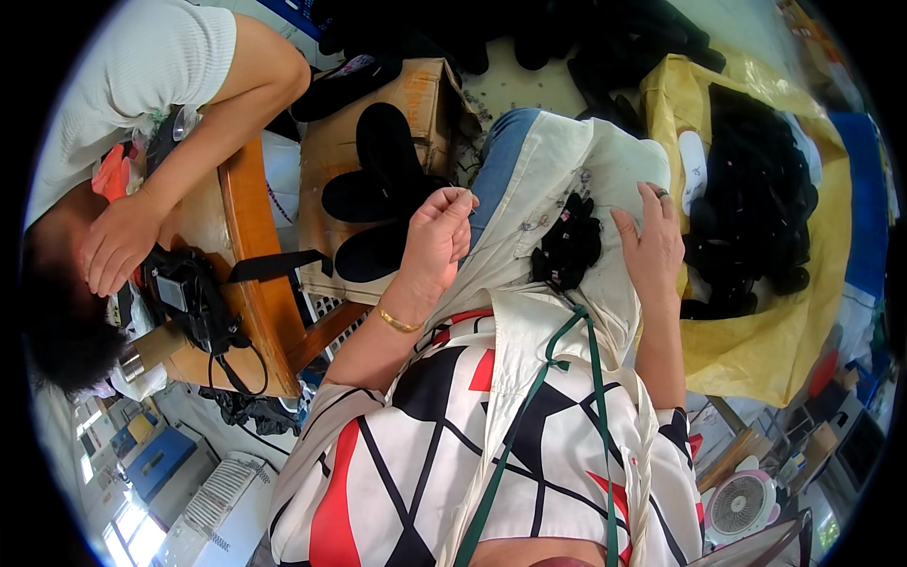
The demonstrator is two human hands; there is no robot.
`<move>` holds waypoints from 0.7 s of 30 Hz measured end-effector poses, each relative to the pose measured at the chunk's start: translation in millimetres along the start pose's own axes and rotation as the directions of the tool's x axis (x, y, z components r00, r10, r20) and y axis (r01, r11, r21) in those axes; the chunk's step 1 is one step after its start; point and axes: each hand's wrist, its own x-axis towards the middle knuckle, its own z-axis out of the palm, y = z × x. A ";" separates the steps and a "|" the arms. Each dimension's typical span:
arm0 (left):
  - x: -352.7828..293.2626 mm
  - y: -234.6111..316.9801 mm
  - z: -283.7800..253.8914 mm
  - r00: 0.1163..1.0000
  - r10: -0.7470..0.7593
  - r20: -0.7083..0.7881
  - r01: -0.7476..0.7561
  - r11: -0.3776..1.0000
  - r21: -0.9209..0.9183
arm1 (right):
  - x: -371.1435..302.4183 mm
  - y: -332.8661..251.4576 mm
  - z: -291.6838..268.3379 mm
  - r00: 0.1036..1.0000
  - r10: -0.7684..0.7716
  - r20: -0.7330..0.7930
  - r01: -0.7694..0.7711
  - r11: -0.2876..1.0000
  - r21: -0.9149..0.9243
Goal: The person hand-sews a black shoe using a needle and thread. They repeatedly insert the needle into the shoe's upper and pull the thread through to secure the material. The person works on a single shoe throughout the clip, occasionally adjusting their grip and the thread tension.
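Note:
My left hand (439, 233), with a gold bangle at its wrist, is closed in a pinch over my lap. Whatever is between thumb and forefinger is too small to name. My right hand (652, 246) hovers at the right side of my lap, its fingers apart and nothing in them. Between the two hands, on the pale apron (529, 170), lies a bunch of small black pieces (569, 248) with tiny shiny bits around it. Beside my left hand, black slipper-shaped pieces (383, 156) rest on a cardboard box (331, 137).
A yellow sack (756, 354) full of black footwear pieces (746, 208) stands at the right. On the left, another person's hand (118, 241) is over a wooden table (269, 321) holding a black bag (194, 293). Small bits litter the floor ahead. A fan (742, 501) stands lower right.

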 end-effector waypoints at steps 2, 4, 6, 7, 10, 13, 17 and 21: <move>-1.9 -1.4 0.0 0.999 0.032 -0.001 -0.032 0.999 0.035 | 3.9 -15.2 -3.3 0.991 0.115 0.063 -0.127 0.962 0.241; -3.2 -2.2 2.5 0.999 0.047 0.000 -0.047 0.997 0.056 | -0.4 -26.8 4.6 0.942 0.209 0.263 -0.325 0.763 0.559; -2.9 -2.7 2.2 0.999 0.053 0.012 -0.053 0.996 0.071 | -9.1 -32.8 31.6 0.883 0.153 0.444 -0.455 0.515 0.727; -2.6 -4.9 -0.7 0.999 0.049 0.020 -0.050 0.996 0.076 | -10.3 -41.4 40.5 0.837 0.118 0.535 -0.527 0.438 0.728; -6.4 -4.1 -0.3 0.998 0.048 0.049 -0.053 0.994 0.094 | -7.7 -71.8 56.4 0.714 0.026 0.699 -0.662 0.348 0.664; -6.7 -8.0 -3.3 0.997 0.045 0.056 -0.049 0.996 0.076 | -4.3 -84.3 71.7 0.601 -0.036 0.798 -0.760 0.282 0.585; -9.2 -8.1 -5.6 0.994 0.047 0.097 -0.050 0.998 0.026 | -5.0 -87.0 80.7 0.570 -0.089 0.817 -0.785 0.234 0.573; -14.1 -2.5 -4.6 0.984 0.174 0.046 -0.180 0.953 0.244 | -7.5 -94.1 80.6 0.637 -0.005 0.771 -0.752 0.215 0.623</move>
